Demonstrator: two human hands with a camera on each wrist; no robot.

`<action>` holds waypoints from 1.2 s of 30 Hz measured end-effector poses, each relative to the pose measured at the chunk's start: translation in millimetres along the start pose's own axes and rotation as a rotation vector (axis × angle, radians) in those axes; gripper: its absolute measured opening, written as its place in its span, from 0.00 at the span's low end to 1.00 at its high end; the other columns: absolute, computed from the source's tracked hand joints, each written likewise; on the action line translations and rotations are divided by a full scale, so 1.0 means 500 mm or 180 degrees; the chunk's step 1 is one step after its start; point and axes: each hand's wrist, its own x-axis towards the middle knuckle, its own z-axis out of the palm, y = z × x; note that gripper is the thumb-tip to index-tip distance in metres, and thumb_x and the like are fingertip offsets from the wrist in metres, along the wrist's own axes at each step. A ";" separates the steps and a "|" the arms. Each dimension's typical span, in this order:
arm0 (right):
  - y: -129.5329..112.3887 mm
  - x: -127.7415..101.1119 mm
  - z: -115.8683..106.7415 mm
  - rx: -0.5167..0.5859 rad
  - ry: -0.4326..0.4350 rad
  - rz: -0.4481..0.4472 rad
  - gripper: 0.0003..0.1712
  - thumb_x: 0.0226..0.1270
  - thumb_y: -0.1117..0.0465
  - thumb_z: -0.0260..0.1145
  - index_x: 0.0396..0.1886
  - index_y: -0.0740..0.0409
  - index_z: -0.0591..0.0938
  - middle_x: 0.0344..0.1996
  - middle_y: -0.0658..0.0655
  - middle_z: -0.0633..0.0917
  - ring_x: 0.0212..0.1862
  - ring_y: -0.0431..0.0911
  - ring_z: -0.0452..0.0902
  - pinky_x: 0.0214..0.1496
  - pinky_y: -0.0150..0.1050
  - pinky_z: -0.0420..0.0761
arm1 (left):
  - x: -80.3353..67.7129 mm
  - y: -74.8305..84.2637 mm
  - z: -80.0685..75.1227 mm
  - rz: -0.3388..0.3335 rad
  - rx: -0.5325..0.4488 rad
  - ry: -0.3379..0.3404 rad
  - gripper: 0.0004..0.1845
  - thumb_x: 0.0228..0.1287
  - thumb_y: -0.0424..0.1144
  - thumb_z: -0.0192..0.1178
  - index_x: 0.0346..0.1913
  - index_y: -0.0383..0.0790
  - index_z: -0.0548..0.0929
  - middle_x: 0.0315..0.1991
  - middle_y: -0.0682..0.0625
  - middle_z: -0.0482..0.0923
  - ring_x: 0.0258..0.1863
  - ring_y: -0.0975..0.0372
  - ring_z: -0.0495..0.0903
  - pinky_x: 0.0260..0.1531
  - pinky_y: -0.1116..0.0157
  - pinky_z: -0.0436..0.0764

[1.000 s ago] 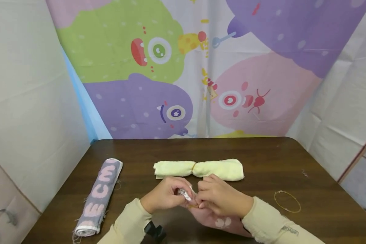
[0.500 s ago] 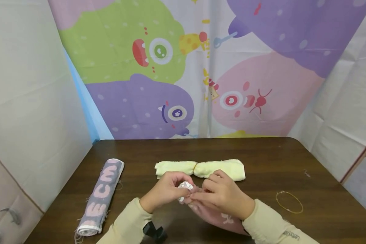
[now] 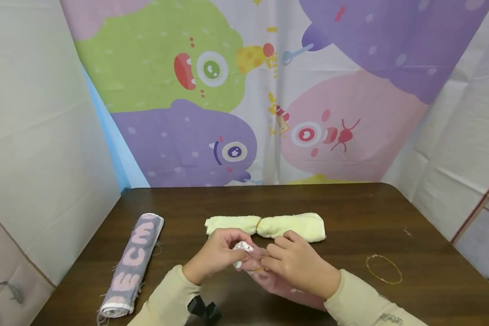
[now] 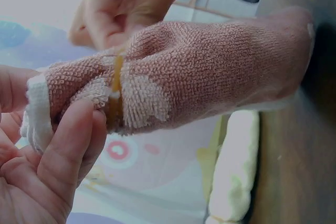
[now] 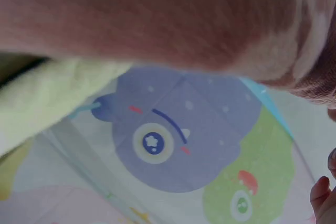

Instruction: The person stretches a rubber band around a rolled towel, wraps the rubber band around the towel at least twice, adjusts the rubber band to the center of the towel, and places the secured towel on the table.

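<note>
Both hands meet over the near middle of the dark counter. The left hand pinches the white-edged end of a rolled pink towel, thumb and curled fingers closing on it just beside a yellow rubber band that rings the roll near that end. The right hand has its fingers curled round the same roll from the other side; it seems to pinch at the band, though the head view hides the fingertips. The rest of the pink roll runs back under the right hand toward the counter's near edge.

Three rolled towels in all: the pink one in hand, a pale yellow towel just beyond the hands and bound at its middle, and a grey lettered towel well apart on the left, close to that edge. Three bands: one on the pink roll, one on the yellow roll, and a loose band lying flat to the right. Bare counter lies open behind the yellow roll and round the loose band.
</note>
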 end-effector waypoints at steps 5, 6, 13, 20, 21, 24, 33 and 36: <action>0.000 -0.020 -0.003 0.0300 -0.0026 0.0232 0.07 0.43 0.62 0.72 0.24 0.47 0.82 0.21 0.44 0.70 0.25 0.40 0.63 0.33 0.34 0.66 | -0.003 0.007 -0.016 0.0043 0.0128 0.0104 0.08 0.48 0.18 0.54 0.33 0.19 0.79 0.27 0.43 0.80 0.21 0.70 0.72 0.19 0.75 0.72; 0.000 -0.025 -0.003 0.0326 -0.0038 0.0257 0.11 0.40 0.63 0.74 0.26 0.46 0.84 0.20 0.44 0.69 0.25 0.40 0.62 0.32 0.34 0.65 | -0.006 0.008 -0.020 0.0049 0.0148 0.0126 0.08 0.48 0.18 0.54 0.33 0.19 0.79 0.27 0.42 0.80 0.21 0.70 0.72 0.19 0.75 0.72; -0.001 -0.074 0.010 0.0704 0.0047 0.0511 0.04 0.56 0.56 0.63 0.27 0.46 0.84 0.19 0.44 0.66 0.25 0.40 0.59 0.32 0.32 0.64 | -0.024 0.014 -0.052 0.0277 0.0186 0.0251 0.07 0.47 0.16 0.54 0.32 0.19 0.78 0.24 0.55 0.77 0.19 0.71 0.71 0.18 0.74 0.71; -0.007 -0.109 0.023 0.1143 0.0063 0.0811 0.12 0.66 0.50 0.58 0.27 0.45 0.84 0.21 0.42 0.67 0.26 0.37 0.58 0.33 0.28 0.61 | -0.026 0.009 -0.055 0.0187 0.0007 0.0307 0.07 0.49 0.16 0.55 0.33 0.17 0.76 0.26 0.56 0.77 0.19 0.70 0.72 0.18 0.74 0.72; -0.009 -0.106 0.024 0.1179 0.0061 0.0863 0.14 0.67 0.48 0.56 0.27 0.45 0.83 0.21 0.42 0.68 0.27 0.37 0.59 0.34 0.28 0.61 | -0.025 0.008 -0.051 0.0111 -0.0049 0.0312 0.07 0.49 0.17 0.55 0.34 0.16 0.76 0.26 0.55 0.77 0.19 0.70 0.73 0.18 0.74 0.73; -0.016 -0.096 0.031 0.1260 0.0077 0.1077 0.16 0.72 0.46 0.52 0.31 0.47 0.81 0.25 0.42 0.72 0.29 0.37 0.64 0.35 0.30 0.65 | -0.018 0.006 -0.040 -0.0155 -0.0207 0.0417 0.09 0.52 0.19 0.56 0.37 0.15 0.74 0.27 0.53 0.78 0.18 0.69 0.74 0.18 0.73 0.75; -0.048 -0.078 0.056 0.1267 -0.0342 0.1875 0.40 0.35 0.51 0.81 0.51 0.60 0.77 0.35 0.50 0.81 0.35 0.41 0.77 0.34 0.39 0.75 | -0.015 0.015 -0.010 -0.0700 -0.0558 0.0836 0.18 0.56 0.24 0.59 0.49 0.17 0.71 0.29 0.51 0.74 0.22 0.65 0.75 0.16 0.71 0.77; -0.051 -0.077 0.065 0.1308 -0.0219 0.1963 0.34 0.36 0.60 0.80 0.48 0.60 0.79 0.33 0.49 0.83 0.31 0.39 0.79 0.30 0.35 0.76 | -0.014 0.014 -0.005 -0.0543 -0.0462 0.0742 0.19 0.60 0.26 0.59 0.53 0.21 0.70 0.30 0.49 0.73 0.21 0.64 0.74 0.17 0.70 0.77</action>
